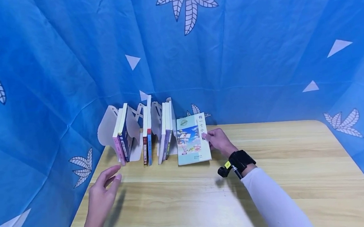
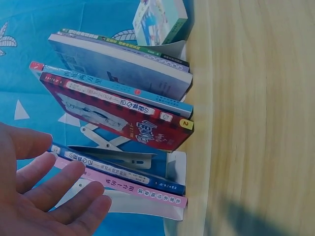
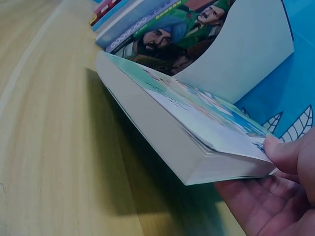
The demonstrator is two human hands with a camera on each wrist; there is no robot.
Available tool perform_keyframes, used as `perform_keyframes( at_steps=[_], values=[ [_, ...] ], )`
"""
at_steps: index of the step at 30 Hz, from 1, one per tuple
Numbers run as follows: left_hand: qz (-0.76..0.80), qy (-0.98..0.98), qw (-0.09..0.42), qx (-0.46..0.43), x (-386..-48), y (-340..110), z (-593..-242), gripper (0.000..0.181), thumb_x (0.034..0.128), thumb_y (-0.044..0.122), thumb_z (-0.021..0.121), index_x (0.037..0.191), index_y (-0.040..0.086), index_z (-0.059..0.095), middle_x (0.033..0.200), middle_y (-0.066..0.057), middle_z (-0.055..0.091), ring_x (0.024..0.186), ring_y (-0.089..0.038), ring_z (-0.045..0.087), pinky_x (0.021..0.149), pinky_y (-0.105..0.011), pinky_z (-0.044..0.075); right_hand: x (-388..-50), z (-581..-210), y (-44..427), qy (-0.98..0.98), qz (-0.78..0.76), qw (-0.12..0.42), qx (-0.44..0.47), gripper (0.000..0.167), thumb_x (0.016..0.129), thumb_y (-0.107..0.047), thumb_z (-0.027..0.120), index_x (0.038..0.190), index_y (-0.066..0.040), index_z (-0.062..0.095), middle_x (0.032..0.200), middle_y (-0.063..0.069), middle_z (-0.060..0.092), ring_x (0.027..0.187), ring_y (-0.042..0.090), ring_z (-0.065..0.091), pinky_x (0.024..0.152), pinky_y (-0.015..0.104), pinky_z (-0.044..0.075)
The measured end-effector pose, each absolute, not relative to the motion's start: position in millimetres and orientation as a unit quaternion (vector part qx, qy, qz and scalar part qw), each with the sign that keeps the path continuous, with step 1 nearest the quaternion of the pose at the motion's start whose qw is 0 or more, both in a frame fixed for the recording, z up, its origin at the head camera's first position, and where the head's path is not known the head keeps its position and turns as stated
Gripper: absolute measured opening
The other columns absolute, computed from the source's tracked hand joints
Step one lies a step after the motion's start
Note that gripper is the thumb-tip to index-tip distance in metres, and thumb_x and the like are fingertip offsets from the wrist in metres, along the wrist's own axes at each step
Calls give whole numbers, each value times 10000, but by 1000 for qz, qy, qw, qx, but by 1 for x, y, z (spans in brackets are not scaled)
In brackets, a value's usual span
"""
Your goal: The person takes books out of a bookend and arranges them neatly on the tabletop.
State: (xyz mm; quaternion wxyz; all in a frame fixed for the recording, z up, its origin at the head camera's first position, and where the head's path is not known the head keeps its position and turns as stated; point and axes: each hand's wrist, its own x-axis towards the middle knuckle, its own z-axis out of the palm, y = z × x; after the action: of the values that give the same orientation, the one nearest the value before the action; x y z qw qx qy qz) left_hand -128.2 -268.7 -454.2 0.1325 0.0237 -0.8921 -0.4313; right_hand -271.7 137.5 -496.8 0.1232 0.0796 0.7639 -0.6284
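Book (image 1: 188, 139) is pinched at right edge by right hand (image 1: 221, 142), long axis pointed forward; left hand (image 1: 102, 194), relaxed, nothing held, is positioned farther.

On the worktop (image 1: 176, 199) before the curtain (image 1: 262, 68), books (image 1: 149, 148) stand in a rack (image 1: 107, 128), with a held book (image 1: 188, 139) between it and the right hand (image 1: 220, 141), and the left hand (image 1: 102, 194) before the rack's left end.
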Motion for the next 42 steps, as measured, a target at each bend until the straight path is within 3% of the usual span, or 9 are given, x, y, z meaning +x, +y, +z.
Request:
perform_keyframes(
  at_steps=[15, 29, 32, 35, 38, 42],
  values=[
    [-433, -892, 125, 33, -131, -265, -452, 353, 1051, 226, 615, 1387, 118, 621, 1402, -96, 678, 1088, 238, 511, 898, 37, 457, -276, -509, 137, 767, -618, 143, 92, 288, 1053, -213, 608, 1147, 29, 734, 1028, 205, 784, 756, 192, 738, 692, 331, 658],
    [-435, -889, 142, 22, -131, -264, -453, 327, 1045, 173, 619, 1355, 69, 633, 1363, -126, 697, 1064, 246, 524, 913, 33, 461, -274, -510, 133, 836, -523, 121, 115, 299, 1010, -258, 677, 1095, 22, 740, 980, 175, 773, 728, 217, 745, 629, 306, 641],
    [-436, -889, 137, 25, -130, -264, -452, 335, 1050, 192, 615, 1366, 84, 629, 1374, -119, 691, 1071, 244, 520, 921, 37, 451, -274, -509, 133, 857, -491, 102, 119, 296, 983, -274, 713, 1029, 14, 765, 841, 105, 757, 640, 171, 699, 546, 253, 581],
    [-439, -889, 129, 29, -129, -265, -452, 347, 1052, 215, 613, 1381, 102, 623, 1391, -111, 682, 1080, 238, 516, 916, 38, 450, -274, -508, 132, 880, -456, 74, 114, 312, 955, -299, 742, 851, -7, 786, 613, 9, 608, 522, 123, 543, 463, 214, 406],
    [-440, -889, 122, 31, -129, -266, -452, 358, 1054, 231, 611, 1393, 116, 616, 1408, -107, 672, 1092, 237, 508, 913, 39, 448, -273, -509, 131, 894, -432, 54, 111, 347, 929, -304, 769, 696, -46, 760, 492, -33, 485, 468, 110, 424, 452, 222, 279],
    [-437, -891, 120, 32, -129, -267, -453, 363, 1054, 241, 611, 1398, 124, 613, 1416, -101, 668, 1112, 220, 516, 912, 41, 446, -273, -510, 130, 894, -430, 50, 118, 346, 908, -271, 801, 656, -46, 727, 469, -30, 489, 439, 110, 436, 429, 219, 278]
  ],
)
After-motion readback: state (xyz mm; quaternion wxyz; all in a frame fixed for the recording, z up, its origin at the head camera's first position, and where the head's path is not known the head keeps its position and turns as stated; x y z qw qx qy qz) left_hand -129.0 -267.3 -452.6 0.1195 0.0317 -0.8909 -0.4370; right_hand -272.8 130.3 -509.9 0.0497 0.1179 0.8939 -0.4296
